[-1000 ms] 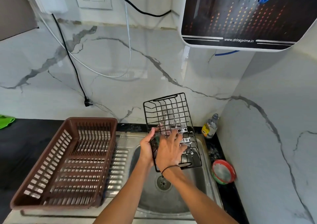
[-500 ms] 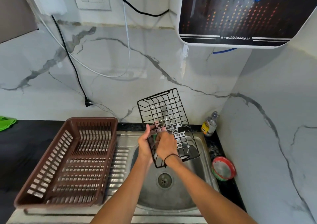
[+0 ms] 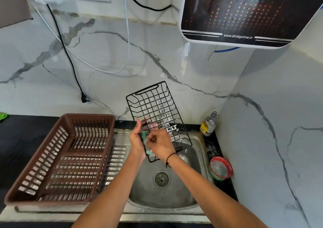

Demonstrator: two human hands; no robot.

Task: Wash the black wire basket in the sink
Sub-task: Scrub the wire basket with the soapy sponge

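Head view: the left hand (image 3: 137, 138) has its fingers curled round the near-left edge of the black wire basket (image 3: 155, 116), tilted above the round steel sink (image 3: 197, 145). Beside those fingers, the right hand (image 3: 160, 144) closes on a green scrub sponge (image 3: 146, 141) against the wires. Soap film fills some cells, so scrubbing looks midway; rinsing remains.

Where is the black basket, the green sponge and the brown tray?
black wire basket (image 3: 153, 103): head view, upper wire grid.
green sponge (image 3: 144, 137): head view, top end.
brown tray (image 3: 70, 159): head view, slatted floor.
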